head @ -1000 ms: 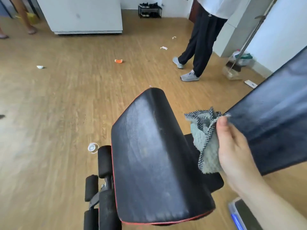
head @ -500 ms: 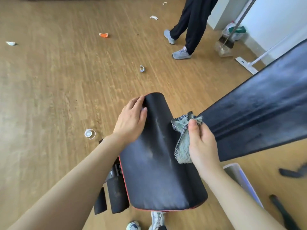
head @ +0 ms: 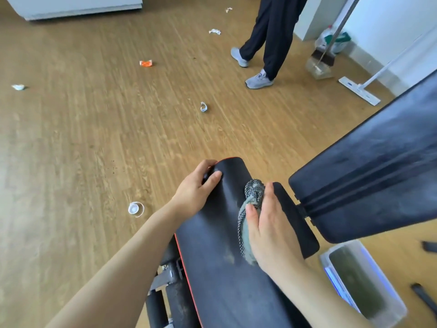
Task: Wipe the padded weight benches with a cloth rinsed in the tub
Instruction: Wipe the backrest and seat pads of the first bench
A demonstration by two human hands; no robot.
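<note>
The black padded seat pad (head: 220,252) with a red edge runs from the bottom centre up to mid-frame. My left hand (head: 195,190) grips its far left corner, thumb on top. My right hand (head: 269,228) presses a grey-green cloth (head: 250,204) with a checkered border flat onto the pad's right side. The inclined black back pad (head: 369,181) rises to the right. A clear plastic tub (head: 369,285) of murky water stands on the floor at the lower right.
A person in dark trousers and grey shoes (head: 259,80) stands at the back. A broom and dustpan (head: 319,65) and a flat mop (head: 359,89) lean by the right wall. Scraps of litter and a white cap (head: 135,208) lie on the wooden floor. Black foam rollers (head: 156,311) sit below the seat.
My left hand came in and took hold of the seat pad's far corner. My right hand lowered the cloth from the air onto the pad's right side.
</note>
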